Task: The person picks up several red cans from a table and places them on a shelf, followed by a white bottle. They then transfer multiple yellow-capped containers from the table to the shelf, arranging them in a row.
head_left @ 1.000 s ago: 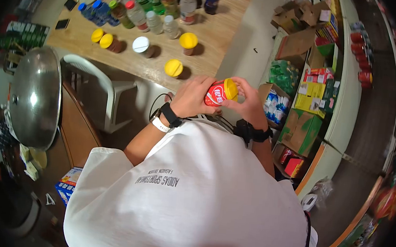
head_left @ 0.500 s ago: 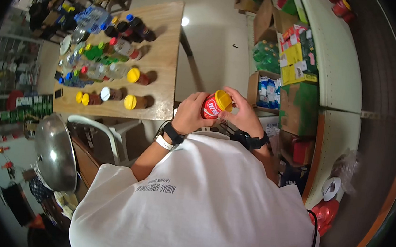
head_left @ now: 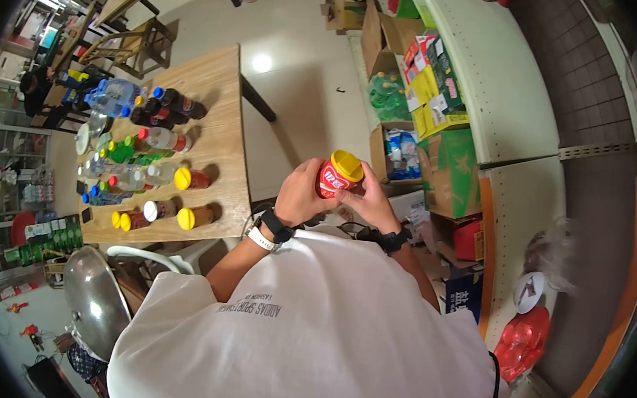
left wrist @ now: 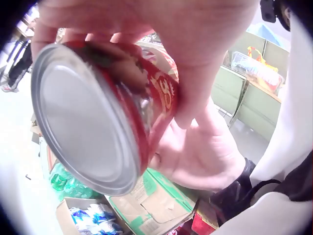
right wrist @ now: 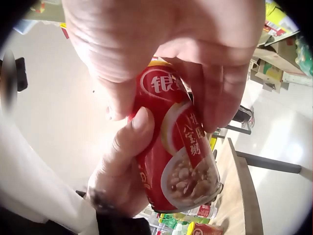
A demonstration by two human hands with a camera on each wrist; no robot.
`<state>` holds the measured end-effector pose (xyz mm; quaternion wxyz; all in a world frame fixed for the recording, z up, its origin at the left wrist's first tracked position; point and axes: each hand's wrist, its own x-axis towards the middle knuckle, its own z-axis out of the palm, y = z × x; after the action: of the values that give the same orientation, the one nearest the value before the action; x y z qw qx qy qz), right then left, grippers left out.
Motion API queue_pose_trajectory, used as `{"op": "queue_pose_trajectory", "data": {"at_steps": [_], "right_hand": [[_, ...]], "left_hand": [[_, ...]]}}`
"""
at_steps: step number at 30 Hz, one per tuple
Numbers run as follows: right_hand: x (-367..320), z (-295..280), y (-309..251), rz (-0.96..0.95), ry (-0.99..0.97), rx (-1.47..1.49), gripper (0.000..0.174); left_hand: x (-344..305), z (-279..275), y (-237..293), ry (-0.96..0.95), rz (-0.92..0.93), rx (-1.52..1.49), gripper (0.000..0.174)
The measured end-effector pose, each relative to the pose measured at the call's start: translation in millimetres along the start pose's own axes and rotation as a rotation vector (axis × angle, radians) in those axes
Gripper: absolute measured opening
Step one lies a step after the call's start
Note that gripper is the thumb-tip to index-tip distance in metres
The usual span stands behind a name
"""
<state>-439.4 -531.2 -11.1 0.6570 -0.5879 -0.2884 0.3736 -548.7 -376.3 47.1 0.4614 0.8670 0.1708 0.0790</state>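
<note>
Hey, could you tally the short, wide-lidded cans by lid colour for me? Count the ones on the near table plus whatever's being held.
Held yellow-lidded can: 1
Yellow-lidded cans on the near table: 4
White-lidded can on the near table: 1
Total: 6 cans, 5 with yellow lids and 1 with a white lid

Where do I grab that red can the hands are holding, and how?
Probably around the red can, below its yellow lid, coming from the left: the body is round, so thumb and fingers can curl about it, as the left hand does.
</note>
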Motion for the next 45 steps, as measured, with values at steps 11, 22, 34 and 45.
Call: {"op": "queue_pose_trajectory", "data": {"at_steps": [11, 22, 34, 45], "right_hand": [[107.8, -9.7, -16.9, 0.150, 0.071, 0.136, 0.060], [260.7, -4.6, -60.2, 0.082, 0.197, 0.087, 0.051], [325.4, 1.0, -78.0, 0.079, 0.279, -0.036, 0.067], [389.5, -22.8, -71.3, 0.065, 0.266, 0.024, 0.071]], "left_hand": [[105.0, -39.5, -50.2, -0.219, -0.092, -0.259, 0.065], [244.1, -120.6, -107.3, -0.290, 0.006, -0.662, 0.060], [304.1, -143.3, -129.3, -0.241, -0.071, -0.889, 0.053], [370.3, -155.6, -144.9, -0.250, -0.033, -0.781, 0.051]]}}
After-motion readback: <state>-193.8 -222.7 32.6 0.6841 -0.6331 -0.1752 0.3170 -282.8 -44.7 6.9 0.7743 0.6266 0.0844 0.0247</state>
